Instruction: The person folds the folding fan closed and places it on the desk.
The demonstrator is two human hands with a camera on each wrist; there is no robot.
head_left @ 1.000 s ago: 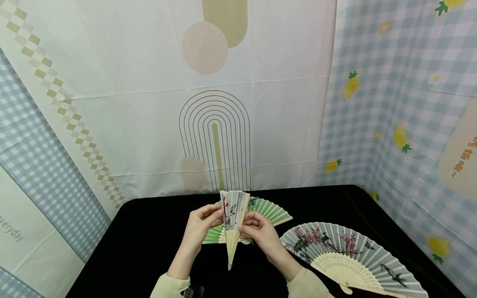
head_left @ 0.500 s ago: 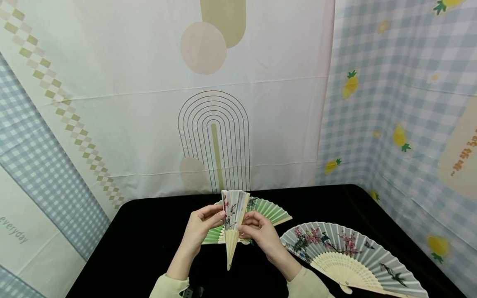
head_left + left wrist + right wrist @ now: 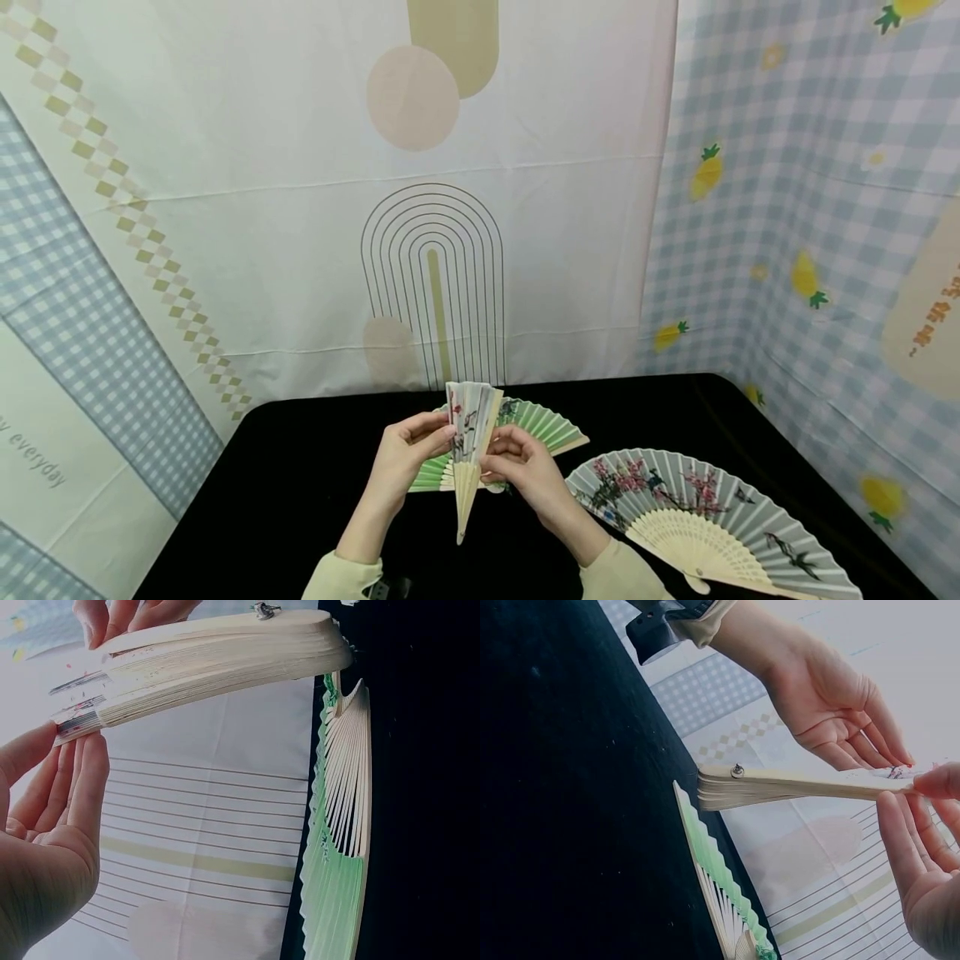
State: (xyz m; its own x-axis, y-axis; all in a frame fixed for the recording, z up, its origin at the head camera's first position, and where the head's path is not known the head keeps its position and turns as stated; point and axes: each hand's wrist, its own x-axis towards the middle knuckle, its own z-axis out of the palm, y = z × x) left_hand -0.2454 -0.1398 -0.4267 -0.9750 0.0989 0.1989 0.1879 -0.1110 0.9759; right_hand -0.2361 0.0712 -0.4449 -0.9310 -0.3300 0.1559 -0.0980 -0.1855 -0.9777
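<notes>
The held fan (image 3: 467,450) is white with red blossom, the far fan (image 3: 542,425) green, the right fan (image 3: 697,521) grey with pink blossom, the tabletop (image 3: 285,500) black.

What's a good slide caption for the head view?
Two hands pinch a nearly folded floral fan, with an open green fan behind and a spread grey fan at right.
</notes>
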